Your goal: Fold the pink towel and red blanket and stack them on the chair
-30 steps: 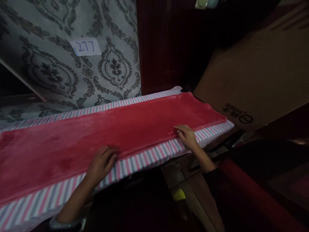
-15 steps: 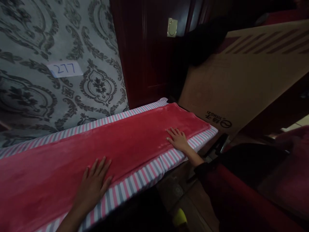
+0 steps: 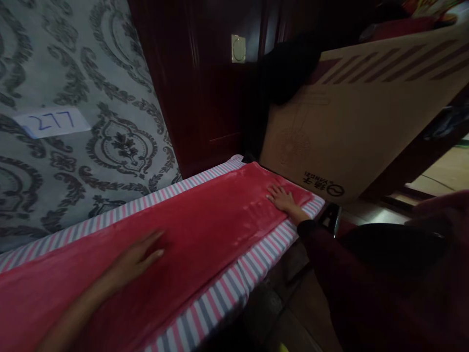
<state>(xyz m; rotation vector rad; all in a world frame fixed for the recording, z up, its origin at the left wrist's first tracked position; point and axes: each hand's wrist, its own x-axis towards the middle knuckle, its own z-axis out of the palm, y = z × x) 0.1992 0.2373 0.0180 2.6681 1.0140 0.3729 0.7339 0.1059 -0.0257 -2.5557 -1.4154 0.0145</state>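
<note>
A long red plush cloth [image 3: 198, 215] lies flat along a narrow board with a striped pink, grey and white cover [image 3: 220, 303]. My right hand [image 3: 281, 198] rests on the cloth near its far right end, fingers spread and palm down. Faint lighter marks show in the pile just left of it. Over the middle left of the cloth is my left hand [image 3: 134, 259], turned partly on its side with thumb and fingers apart, blurred a little. It holds nothing; whether it touches the cloth I cannot tell.
A large cardboard box [image 3: 330, 127] leans beyond the board's right end, beside a dark red wooden door or panel [image 3: 220, 98]. Patterned wallpaper [image 3: 120, 142] with a paper marked 277 [image 3: 54, 122] runs behind the board. A dark rounded seat [image 3: 395, 249] stands at the right.
My right hand has slid farther along the cloth toward its right end. My left hand has turned from palm-flat onto its side. The camera view has swung to the right.
</note>
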